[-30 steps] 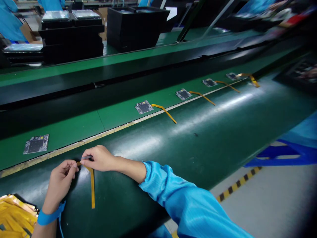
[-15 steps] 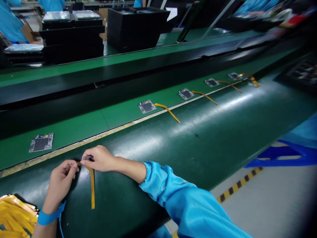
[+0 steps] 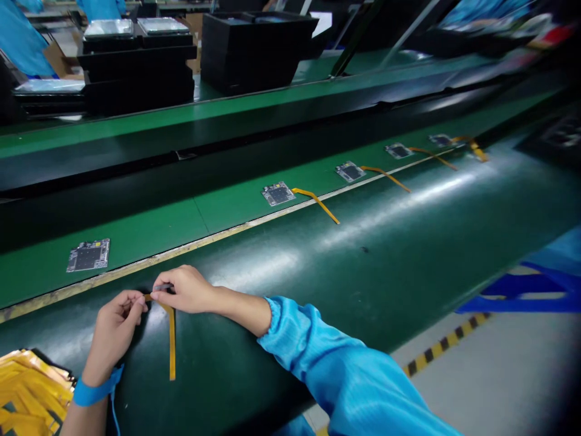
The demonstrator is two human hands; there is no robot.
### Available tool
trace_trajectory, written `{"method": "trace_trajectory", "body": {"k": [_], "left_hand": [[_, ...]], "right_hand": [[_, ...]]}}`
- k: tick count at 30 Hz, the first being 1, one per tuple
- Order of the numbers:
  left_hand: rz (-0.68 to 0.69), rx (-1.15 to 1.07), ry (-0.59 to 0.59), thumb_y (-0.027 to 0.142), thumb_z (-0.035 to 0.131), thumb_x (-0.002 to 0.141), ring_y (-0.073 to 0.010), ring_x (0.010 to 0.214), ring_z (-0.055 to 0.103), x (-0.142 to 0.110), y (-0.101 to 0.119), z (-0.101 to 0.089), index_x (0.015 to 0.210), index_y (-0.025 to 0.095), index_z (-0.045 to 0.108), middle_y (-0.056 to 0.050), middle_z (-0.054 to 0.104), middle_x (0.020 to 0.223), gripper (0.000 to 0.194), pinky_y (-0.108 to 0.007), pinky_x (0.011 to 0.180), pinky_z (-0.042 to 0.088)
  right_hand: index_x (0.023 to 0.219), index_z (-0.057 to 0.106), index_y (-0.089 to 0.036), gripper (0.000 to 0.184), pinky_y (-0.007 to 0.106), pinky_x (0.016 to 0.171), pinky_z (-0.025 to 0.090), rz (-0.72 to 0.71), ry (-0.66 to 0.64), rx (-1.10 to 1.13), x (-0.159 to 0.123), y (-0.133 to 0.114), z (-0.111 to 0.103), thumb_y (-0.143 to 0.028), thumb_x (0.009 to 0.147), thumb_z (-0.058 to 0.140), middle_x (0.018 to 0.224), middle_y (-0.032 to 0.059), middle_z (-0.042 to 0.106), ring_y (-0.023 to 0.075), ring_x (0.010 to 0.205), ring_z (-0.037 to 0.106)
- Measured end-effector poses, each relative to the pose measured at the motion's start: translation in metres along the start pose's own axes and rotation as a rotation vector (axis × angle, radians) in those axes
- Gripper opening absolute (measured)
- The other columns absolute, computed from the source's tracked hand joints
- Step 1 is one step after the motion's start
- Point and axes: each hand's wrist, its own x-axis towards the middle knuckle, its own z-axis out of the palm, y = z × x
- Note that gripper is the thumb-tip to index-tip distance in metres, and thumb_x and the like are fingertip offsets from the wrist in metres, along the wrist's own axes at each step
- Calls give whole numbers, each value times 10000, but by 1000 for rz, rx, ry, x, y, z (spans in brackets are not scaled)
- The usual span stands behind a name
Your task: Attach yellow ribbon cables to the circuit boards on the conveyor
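Note:
Both my hands pinch the top end of an orange flex cable (image 3: pixel 171 345) that lies on the dark green bench edge (image 3: pixel 372 254). My left hand (image 3: pixel 113 330) grips its left tip. My right hand (image 3: pixel 184 289) holds the cable's end together with a small dark piece at its fingertips. The cable's long tail runs toward me. A bare circuit board (image 3: pixel 88 255) lies on the conveyor belt (image 3: pixel 149 233) just beyond my hands. Further right, a board (image 3: pixel 278 193) has an orange cable (image 3: pixel 318 203) attached.
A pile of orange flex cables (image 3: pixel 27 390) sits at the lower left. More boards with cables (image 3: pixel 351 171) trail off along the belt to the right. Black stacked trays (image 3: pixel 136 60) stand across the line. Floor with hazard tape (image 3: pixel 440 345) lies at the right.
The boards on the belt have shifted rightward. My hands stay pinched on the cable's end, almost unmoved.

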Motion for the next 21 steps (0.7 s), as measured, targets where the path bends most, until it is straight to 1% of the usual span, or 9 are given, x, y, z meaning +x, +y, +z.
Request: {"method": "trace_trajectory", "body": {"k": [4, 7, 10, 13, 15, 18, 21], "left_hand": [[7, -48, -8, 563, 681, 835, -130, 545, 553, -3, 4, 5, 789, 199, 696, -15, 686, 655, 366, -243, 562, 431], [10, -99, -27, 521, 675, 834, -118, 553, 533, -4, 4, 11, 805, 199, 685, -12, 692, 676, 323, -237, 565, 417], [26, -137, -22, 515, 690, 863, -108, 561, 515, -3, -1, 16, 800, 201, 672, -1, 674, 669, 320, -239, 594, 431], [22, -185, -32, 509, 723, 885, -103, 568, 522, -3, -5, 17, 824, 192, 682, -8, 682, 696, 326, -240, 606, 447], [4, -198, -11, 492, 729, 900, -103, 577, 540, -3, -5, 14, 859, 184, 697, -16, 698, 731, 312, -237, 599, 452], [-11, -162, 59, 428, 705, 927, -105, 594, 559, 1, 0, 3, 879, 183, 708, -12, 705, 761, 250, -230, 596, 448], [36, -50, 140, 319, 667, 950, -114, 634, 585, 16, 10, -13, 857, 181, 705, -7, 708, 774, 171, -228, 632, 458]], "right_hand": [[975, 840, -209, 86, 259, 707, 393, -7, 0, 4, -5, 1, -2, -265, 986, 775, 833, -5, 790, 126, 708, 619], [938, 828, -205, 132, 273, 693, 392, -41, 3, 33, -8, 5, -3, -283, 988, 735, 803, 6, 785, 134, 674, 601], [911, 811, -216, 184, 283, 672, 388, -60, -1, 61, -8, 10, -4, -335, 978, 688, 771, 11, 774, 147, 661, 600], [873, 789, -229, 258, 296, 640, 377, -61, 1, 79, -8, 14, -5, -416, 969, 639, 701, 5, 730, 154, 615, 561], [858, 777, -236, 290, 304, 624, 376, -51, 7, 92, -8, 15, -6, -456, 959, 617, 672, 3, 707, 159, 595, 541], [846, 755, -239, 328, 313, 609, 394, -23, 7, 129, -8, 14, -7, -514, 952, 609, 673, 10, 699, 168, 589, 538], [820, 726, -238, 401, 321, 616, 422, 9, 3, 169, -5, 12, -12, -598, 954, 612, 696, 23, 701, 178, 611, 561]]}}
